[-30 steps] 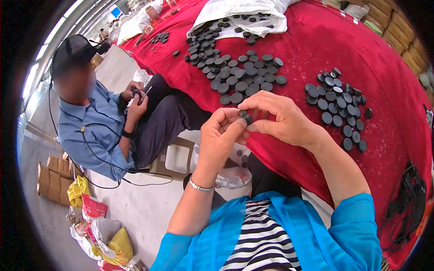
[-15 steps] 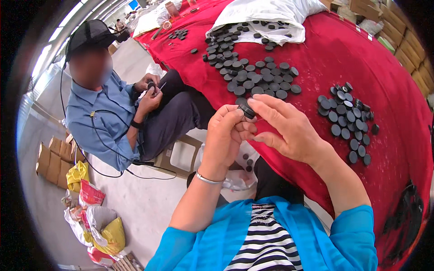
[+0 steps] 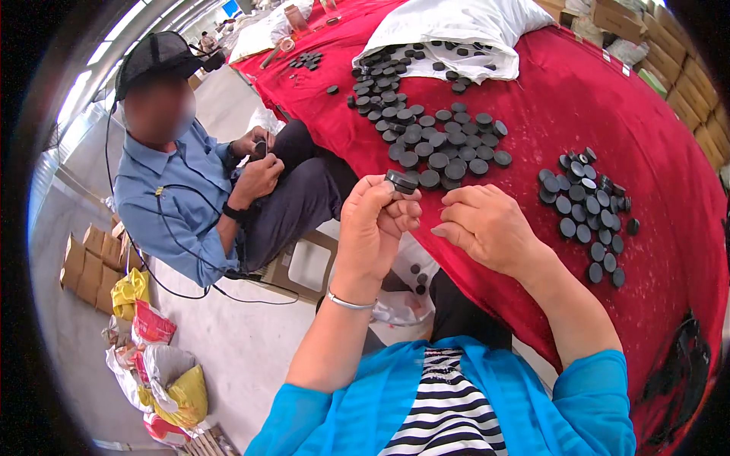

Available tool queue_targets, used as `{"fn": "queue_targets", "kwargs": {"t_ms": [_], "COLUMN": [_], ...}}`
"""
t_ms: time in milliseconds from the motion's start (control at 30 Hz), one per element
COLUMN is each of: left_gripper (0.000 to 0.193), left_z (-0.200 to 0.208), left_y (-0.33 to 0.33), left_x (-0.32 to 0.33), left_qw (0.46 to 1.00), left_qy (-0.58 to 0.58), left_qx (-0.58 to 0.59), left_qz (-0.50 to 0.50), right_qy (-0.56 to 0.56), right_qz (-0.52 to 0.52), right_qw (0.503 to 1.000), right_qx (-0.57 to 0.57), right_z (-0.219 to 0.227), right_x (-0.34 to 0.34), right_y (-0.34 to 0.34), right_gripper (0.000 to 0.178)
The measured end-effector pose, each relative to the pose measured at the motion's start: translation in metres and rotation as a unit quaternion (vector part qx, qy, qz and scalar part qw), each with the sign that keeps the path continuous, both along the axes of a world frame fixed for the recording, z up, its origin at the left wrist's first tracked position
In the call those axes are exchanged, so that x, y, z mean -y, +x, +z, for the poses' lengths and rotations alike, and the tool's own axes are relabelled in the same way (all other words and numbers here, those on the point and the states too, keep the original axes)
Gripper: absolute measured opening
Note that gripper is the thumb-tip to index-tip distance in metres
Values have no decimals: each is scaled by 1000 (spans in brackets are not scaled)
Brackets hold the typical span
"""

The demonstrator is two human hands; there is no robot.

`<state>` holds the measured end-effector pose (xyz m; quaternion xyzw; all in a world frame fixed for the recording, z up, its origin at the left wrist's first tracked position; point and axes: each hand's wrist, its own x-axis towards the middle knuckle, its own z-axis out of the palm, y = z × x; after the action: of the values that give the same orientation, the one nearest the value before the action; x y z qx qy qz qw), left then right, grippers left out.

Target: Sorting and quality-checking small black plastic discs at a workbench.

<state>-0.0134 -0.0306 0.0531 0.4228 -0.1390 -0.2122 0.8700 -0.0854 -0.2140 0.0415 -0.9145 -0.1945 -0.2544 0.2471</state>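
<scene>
My left hand (image 3: 374, 228) is raised in front of me at the table's near edge, pinching a thick black disc (image 3: 401, 182) between thumb and fingers. The disc has a flat round face and a ridge around its side; its exact kind is unclear. My right hand (image 3: 490, 228) hovers just right of it, apart from the disc. Its fingers are bent and loosely apart, with nothing visible in them. Beyond my hands a large spread of similar black discs (image 3: 455, 140) runs out of a white sack (image 3: 456, 26). A smaller cluster of discs (image 3: 582, 201) lies to the right.
A red cloth (image 3: 525, 91) covers the table. At the left a seated co-worker (image 3: 182, 182) in a blue shirt handles a small dark item. Bags (image 3: 182, 399) and cartons (image 3: 95, 262) stand on the floor; more cartons (image 3: 692, 83) are stacked far right. A clear plastic bag (image 3: 407, 304) hangs below my hands.
My right hand has drawn away from the disc, down and to the right, and its fingers have bent. The disc in my left hand has shifted slightly left and tilted flatter.
</scene>
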Motion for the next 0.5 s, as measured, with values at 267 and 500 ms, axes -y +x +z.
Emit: {"fn": "queue_targets", "kwargs": {"t_ms": [267,500], "left_gripper": [17,20], "left_z": [-3,-8], "left_y": [-1,1], "left_x": [5,5], "left_qw": [1000,999], "left_qy": [2,-12], "left_qx": [-11,-26], "left_qz": [-5,-22], "right_qy": [-22,-31], "right_qz": [20,44], "right_qw": [1000,998], "right_qx": [-7,-17], "right_z": [-6,-16], "right_x": [5,1], "right_y": [4,6], "right_gripper": [20,20]}}
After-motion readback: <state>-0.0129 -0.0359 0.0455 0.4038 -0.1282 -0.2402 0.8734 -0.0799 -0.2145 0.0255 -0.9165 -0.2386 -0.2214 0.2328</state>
